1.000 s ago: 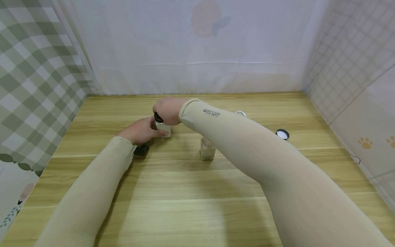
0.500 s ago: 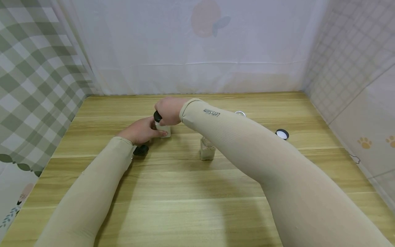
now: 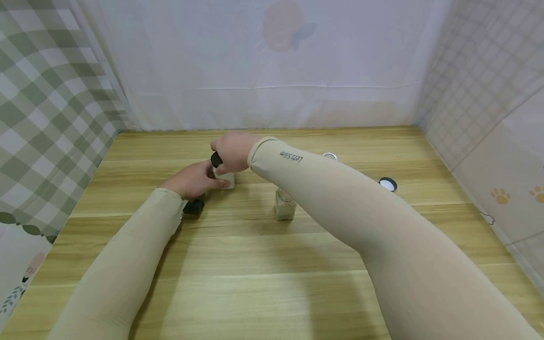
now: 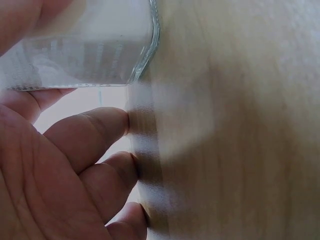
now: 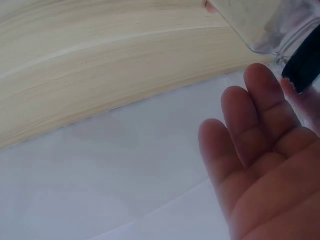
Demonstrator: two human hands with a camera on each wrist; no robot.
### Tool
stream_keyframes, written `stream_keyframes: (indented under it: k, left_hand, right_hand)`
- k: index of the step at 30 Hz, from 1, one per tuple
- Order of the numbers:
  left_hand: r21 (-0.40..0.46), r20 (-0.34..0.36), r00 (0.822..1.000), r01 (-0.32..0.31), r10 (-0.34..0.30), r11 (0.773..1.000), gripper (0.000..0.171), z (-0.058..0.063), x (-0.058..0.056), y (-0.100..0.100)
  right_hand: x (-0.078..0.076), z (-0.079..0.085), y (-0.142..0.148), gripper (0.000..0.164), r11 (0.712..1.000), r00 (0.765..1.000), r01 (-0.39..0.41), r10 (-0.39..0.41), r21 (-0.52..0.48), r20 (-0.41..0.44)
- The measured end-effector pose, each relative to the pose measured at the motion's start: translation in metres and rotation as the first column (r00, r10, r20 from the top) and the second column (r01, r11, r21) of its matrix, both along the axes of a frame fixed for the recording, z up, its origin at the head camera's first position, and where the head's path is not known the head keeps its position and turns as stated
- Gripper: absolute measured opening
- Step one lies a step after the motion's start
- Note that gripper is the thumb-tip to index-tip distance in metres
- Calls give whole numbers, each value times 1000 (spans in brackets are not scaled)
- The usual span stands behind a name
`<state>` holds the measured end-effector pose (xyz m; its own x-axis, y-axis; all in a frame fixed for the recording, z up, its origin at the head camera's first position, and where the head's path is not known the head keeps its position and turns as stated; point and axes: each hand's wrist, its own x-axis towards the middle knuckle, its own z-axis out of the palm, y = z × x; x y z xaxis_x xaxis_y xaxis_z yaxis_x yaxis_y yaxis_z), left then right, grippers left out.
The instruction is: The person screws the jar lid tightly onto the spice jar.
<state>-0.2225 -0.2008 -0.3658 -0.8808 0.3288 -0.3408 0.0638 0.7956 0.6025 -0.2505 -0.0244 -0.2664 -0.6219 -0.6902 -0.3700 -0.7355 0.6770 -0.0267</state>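
A clear square glass jar with pale contents stands on the wooden table, left of the middle. My left hand holds its body, thumb along the near side; in the left wrist view the jar is seen close, with the other fingertips touching the table. On its top is a black lid, which my right hand pinches from above. The right wrist view shows the lid against the jar's neck, the remaining fingers extended beside it. How tightly the lid sits cannot be told.
Another square jar with pale grainy contents stands in the middle, partly behind the right sleeve. A round rim shows beyond that arm. A loose black lid lies white side up at right. Fabric walls border the table.
My right fingers have shifted slightly around the black lid, and more of the lid shows than a second ago. The left hand and the jar stay in place.
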Motion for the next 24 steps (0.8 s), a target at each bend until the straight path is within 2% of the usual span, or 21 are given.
stream_keyframes:
  k: [9, 16, 24]
  left_hand:
    - [8, -24, 1000, 15, -15, 1000, 67, -1, -1, 1]
    - [9, -16, 1000, 16, -16, 1000, 70, -1, 0, 1]
    - [-4, -11, 1000, 5, -5, 1000, 61, 0, 0, 1]
  right_hand:
    - [2, 1, 1, 26, 1000, 1000, -21, 21, -22, 23]
    - [2, 2, 0, 40, 999, 1000, -6, 5, 49, 20]
    - [2, 1, -1, 46, 998, 1000, 14, -14, 63, 4]
